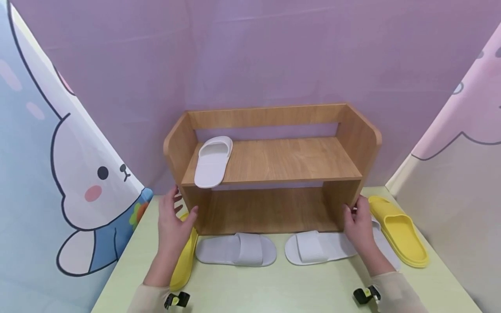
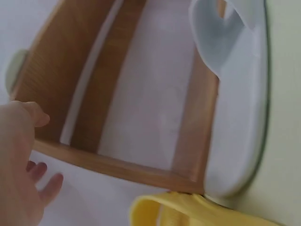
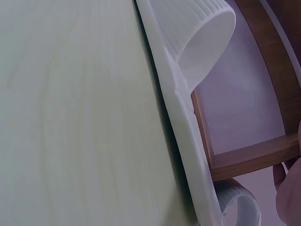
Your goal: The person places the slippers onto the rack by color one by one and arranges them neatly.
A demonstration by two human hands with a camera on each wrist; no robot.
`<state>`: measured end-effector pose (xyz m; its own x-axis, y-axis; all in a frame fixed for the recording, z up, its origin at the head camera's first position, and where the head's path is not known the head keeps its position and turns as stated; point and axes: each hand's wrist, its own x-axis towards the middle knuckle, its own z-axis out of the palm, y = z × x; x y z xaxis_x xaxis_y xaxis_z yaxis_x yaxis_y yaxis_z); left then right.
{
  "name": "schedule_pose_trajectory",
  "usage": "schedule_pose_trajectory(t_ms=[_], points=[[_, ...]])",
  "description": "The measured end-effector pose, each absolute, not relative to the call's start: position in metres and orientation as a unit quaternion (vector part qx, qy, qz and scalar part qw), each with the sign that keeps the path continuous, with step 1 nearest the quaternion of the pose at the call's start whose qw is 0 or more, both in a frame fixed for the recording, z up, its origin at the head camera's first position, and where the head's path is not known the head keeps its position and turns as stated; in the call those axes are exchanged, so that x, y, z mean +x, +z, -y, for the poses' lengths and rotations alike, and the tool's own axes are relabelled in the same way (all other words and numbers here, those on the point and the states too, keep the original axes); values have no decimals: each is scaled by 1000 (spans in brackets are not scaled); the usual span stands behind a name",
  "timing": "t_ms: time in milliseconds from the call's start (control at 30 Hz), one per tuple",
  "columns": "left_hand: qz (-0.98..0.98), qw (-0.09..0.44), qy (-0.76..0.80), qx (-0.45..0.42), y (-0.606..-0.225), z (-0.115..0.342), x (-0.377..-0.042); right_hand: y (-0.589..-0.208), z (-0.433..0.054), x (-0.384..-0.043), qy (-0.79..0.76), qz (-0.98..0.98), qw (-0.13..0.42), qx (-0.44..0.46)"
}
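A two-tier wooden shoe rack (image 1: 270, 158) stands against the purple backdrop, with one white slipper (image 1: 211, 167) on the left of its upper shelf. My left hand (image 1: 172, 226) is around its left side panel, thumb at the front and fingers spread outside, loosely bent. In the left wrist view those fingers (image 2: 52, 188) are apart from the wood. On the right, my right hand (image 1: 358, 221) grips the lower side panel, thumb in front and fingers bent behind the outer face. The right wrist view shows only part of this hand (image 3: 289, 193) at the panel.
Along the rack's front lie a grey slipper (image 1: 219, 251) and a white slipper (image 1: 332, 245). A yellow slipper (image 1: 184, 265) lies partly behind my left forearm. Another yellow slipper (image 1: 407, 239) is at the right, beside a pale slipper (image 1: 383, 245) partly covered by my right arm.
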<state>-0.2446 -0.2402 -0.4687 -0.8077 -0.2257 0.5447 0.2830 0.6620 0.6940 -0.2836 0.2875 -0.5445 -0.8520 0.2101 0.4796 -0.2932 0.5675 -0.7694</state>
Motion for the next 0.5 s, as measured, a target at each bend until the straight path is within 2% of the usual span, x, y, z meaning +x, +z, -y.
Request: schedule_pose_trajectory(t_ms=[300,500], points=[[866,276,-416,-4,-481,249,-258,-547,-286,-285,465,839,282,30],[867,284,-409,-4,-483,250,-264,-547,-287,-285,466,839,279,25]])
